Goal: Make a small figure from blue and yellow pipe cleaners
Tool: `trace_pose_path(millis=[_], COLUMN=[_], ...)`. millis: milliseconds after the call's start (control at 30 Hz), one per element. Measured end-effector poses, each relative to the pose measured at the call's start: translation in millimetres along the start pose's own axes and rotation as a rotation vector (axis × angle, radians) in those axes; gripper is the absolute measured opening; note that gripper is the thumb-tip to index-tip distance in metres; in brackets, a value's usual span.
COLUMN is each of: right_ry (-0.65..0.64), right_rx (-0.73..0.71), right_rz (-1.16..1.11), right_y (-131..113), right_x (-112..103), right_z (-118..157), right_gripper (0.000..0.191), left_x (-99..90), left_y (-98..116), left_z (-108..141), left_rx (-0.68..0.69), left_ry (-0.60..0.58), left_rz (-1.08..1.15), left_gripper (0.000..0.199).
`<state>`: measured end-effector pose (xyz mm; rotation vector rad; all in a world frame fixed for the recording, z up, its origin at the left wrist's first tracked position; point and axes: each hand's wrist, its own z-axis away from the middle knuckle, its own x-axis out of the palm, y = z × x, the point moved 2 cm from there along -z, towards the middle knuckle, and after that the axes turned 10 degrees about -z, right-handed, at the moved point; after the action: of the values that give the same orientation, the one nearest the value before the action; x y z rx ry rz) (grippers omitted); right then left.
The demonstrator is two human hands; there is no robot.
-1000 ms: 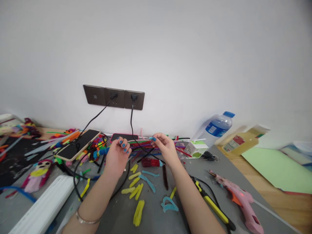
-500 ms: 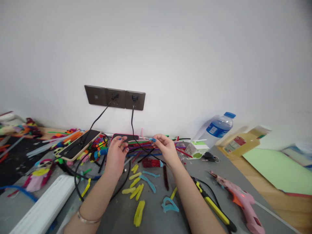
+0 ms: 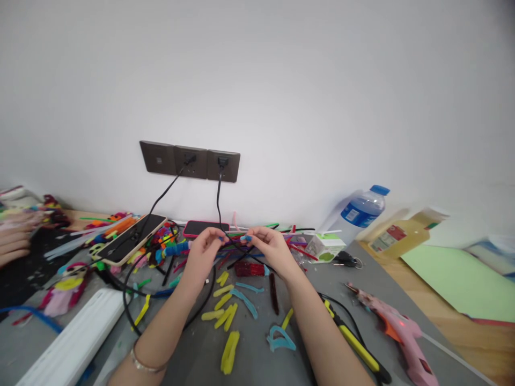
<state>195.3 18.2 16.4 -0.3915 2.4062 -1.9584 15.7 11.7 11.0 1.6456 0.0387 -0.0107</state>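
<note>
Over the bundle of pipe cleaners, my left hand (image 3: 204,254) has its thumb and index finger pinched together; anything between them is too small to make out. My right hand (image 3: 271,249) faces it a short gap away, closed at the fingertips on a small light-blue piece (image 3: 243,238). Below the hands lie a dark red fuzzy piece (image 3: 249,269), a thin brown strip (image 3: 273,294), several yellow fuzzy pieces (image 3: 230,351) and light-blue strips (image 3: 246,303). A bent light-blue shape (image 3: 280,339) rests beside my right forearm.
On the right are a pink hot glue gun (image 3: 402,327), yellow-black pliers (image 3: 356,346), keys (image 3: 346,259), a small box (image 3: 325,246) and a bottle (image 3: 364,206). Phones (image 3: 132,239), black cables (image 3: 127,289) and a white strip (image 3: 76,340) lie left. Another person's hand (image 3: 14,244) is far left.
My left hand has moved right and closed to a pinch, nearer to my right hand. My right hand has shifted slightly. Another person's hand has come in at the far left.
</note>
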Motion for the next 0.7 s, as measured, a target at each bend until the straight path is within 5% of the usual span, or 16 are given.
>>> trace_pose_path(millis=[200,700], right_ry=[-0.073,-0.155], right_rx=[0.052,0.081], right_rz=[-0.004,0.178], right_y=[-0.8,9.3], right_x=[4.9,5.3], right_z=[2.1,-0.3], right_gripper=[0.026,0.023], left_x=[11.4,7.2], left_y=[-3.8,-4.1], left_z=[5.1,1.7], left_rx=[0.164,0.235], left_ry=[-0.265,-0.174], left_rz=[-0.252,-0.317], left_gripper=[0.020,0.007])
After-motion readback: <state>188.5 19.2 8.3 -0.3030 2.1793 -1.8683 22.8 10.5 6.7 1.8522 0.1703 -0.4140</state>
